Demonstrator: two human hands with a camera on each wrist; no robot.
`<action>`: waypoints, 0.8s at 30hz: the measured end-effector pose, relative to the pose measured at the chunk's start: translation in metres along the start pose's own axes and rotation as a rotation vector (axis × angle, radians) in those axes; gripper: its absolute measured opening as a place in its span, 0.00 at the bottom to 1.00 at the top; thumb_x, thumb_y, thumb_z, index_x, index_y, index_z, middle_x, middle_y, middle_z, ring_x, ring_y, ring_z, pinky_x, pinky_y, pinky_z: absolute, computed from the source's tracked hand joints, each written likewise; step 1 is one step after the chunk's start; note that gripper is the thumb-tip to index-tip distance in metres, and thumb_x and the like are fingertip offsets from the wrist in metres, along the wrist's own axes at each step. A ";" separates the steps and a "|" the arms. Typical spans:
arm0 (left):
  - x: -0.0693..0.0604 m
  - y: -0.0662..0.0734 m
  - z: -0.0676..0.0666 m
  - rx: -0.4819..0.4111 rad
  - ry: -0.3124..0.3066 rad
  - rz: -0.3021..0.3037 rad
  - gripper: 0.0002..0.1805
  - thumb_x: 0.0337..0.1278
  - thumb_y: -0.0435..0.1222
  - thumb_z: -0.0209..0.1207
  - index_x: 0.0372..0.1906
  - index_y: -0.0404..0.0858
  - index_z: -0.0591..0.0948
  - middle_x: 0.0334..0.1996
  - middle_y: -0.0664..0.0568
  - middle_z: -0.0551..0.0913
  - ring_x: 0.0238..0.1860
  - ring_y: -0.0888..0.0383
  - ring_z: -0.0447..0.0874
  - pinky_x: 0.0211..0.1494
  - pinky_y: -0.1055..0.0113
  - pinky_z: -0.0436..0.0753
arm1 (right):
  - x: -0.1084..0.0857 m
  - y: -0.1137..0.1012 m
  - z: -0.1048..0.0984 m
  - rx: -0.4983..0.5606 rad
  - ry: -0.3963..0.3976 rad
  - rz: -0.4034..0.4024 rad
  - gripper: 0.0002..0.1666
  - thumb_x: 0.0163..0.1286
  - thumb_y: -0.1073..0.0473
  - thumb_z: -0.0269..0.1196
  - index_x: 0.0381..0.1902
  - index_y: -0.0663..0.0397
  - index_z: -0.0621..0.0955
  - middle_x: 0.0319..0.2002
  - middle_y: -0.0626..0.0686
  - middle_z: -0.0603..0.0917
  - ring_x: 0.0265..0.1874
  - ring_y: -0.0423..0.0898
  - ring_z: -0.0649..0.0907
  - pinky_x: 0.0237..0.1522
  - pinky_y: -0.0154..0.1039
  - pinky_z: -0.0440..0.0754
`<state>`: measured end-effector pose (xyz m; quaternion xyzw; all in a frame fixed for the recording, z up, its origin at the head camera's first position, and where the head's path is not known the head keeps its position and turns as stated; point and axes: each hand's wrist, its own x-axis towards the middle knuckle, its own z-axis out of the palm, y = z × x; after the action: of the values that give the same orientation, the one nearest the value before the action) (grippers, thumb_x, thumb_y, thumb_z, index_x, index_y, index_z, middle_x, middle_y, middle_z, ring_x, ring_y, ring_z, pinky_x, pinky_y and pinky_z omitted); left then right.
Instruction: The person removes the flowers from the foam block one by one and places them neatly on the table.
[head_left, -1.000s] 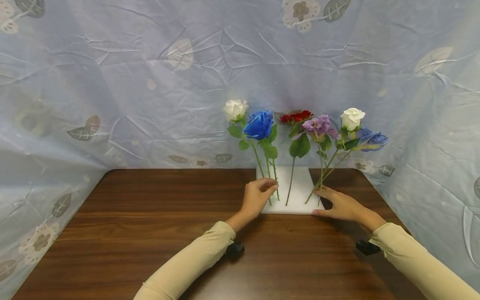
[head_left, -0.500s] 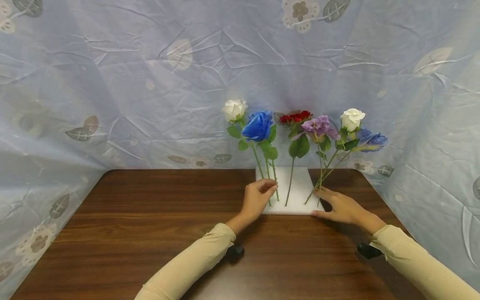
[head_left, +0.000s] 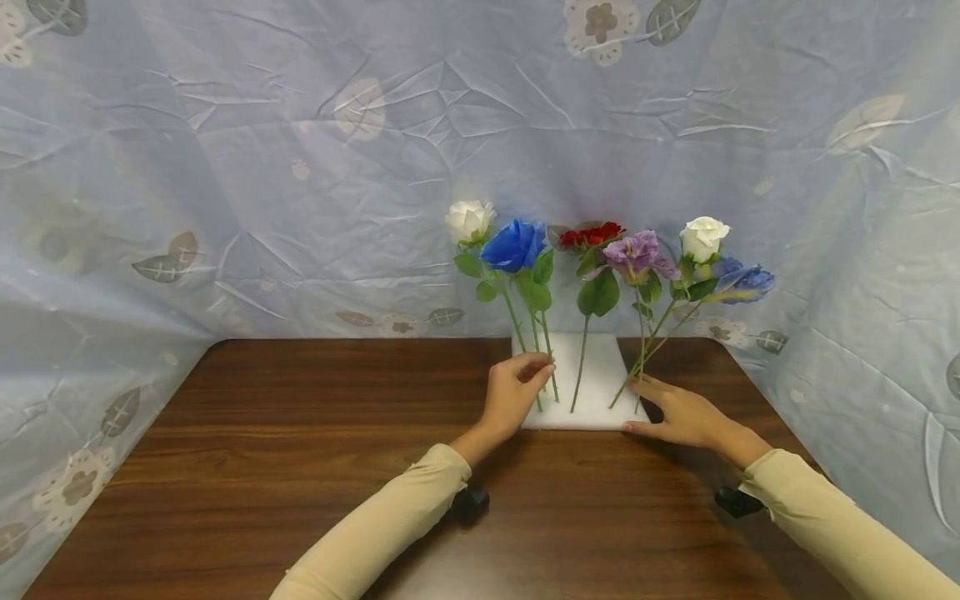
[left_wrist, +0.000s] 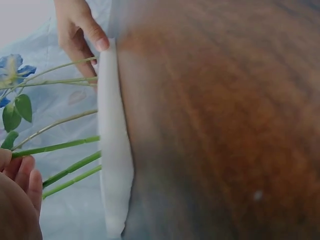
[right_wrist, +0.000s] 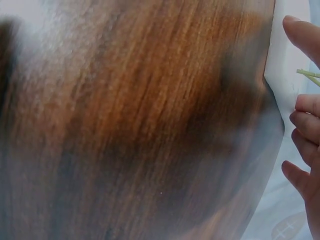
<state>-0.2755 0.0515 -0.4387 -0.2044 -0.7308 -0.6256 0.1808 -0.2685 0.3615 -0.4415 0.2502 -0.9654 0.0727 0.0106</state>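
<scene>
My left hand (head_left: pixel 513 392) pinches the green stem of a blue rose (head_left: pixel 514 246) between thumb and fingers. In the left wrist view the pinched stem (left_wrist: pixel 55 148) runs into a white foam board (left_wrist: pixel 112 145). A white rose (head_left: pixel 470 222) stands behind the blue one, to its left. My right hand (head_left: pixel 678 412) rests with spread fingers on the right edge of the foam board (head_left: pixel 592 392), thumb at the front corner. Above it, a purple flower (head_left: pixel 637 254), a second white rose (head_left: pixel 705 238) and a blue-yellow flower (head_left: pixel 742 281) lean from the board.
A red flower (head_left: pixel 591 236) stands mid-board, between the two groups. The board lies at the back of a brown wooden table (head_left: pixel 337 433). A patterned bluish cloth (head_left: pixel 300 167) hangs behind the table and along its sides.
The blue rose's head has turned and shifted slightly left and up as my left fingers moved a little on its stem. My right hand and the other flowers look unmoved.
</scene>
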 end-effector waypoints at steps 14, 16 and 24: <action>0.012 0.018 -0.027 0.052 -0.082 0.029 0.09 0.62 0.30 0.68 0.44 0.31 0.89 0.39 0.41 0.91 0.39 0.48 0.92 0.45 0.69 0.88 | 0.000 -0.001 0.001 0.018 -0.015 0.024 0.52 0.66 0.31 0.65 0.72 0.64 0.71 0.71 0.74 0.68 0.61 0.71 0.79 0.57 0.66 0.80; 0.013 0.020 -0.032 0.066 -0.096 0.031 0.09 0.61 0.30 0.68 0.45 0.31 0.89 0.39 0.42 0.92 0.39 0.49 0.92 0.46 0.68 0.89 | 0.001 -0.001 0.001 0.021 -0.016 0.023 0.52 0.66 0.31 0.65 0.72 0.64 0.71 0.71 0.74 0.68 0.61 0.71 0.79 0.57 0.66 0.80; 0.016 0.026 -0.055 0.149 -0.133 0.059 0.11 0.62 0.32 0.68 0.46 0.30 0.88 0.41 0.42 0.91 0.42 0.50 0.92 0.47 0.67 0.89 | 0.001 -0.001 -0.001 0.041 -0.016 0.013 0.52 0.66 0.32 0.66 0.72 0.66 0.71 0.71 0.74 0.69 0.63 0.71 0.78 0.59 0.65 0.79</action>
<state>-0.2751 0.0022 -0.3998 -0.2530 -0.7793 -0.5490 0.1651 -0.2683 0.3601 -0.4406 0.2447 -0.9654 0.0904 -0.0025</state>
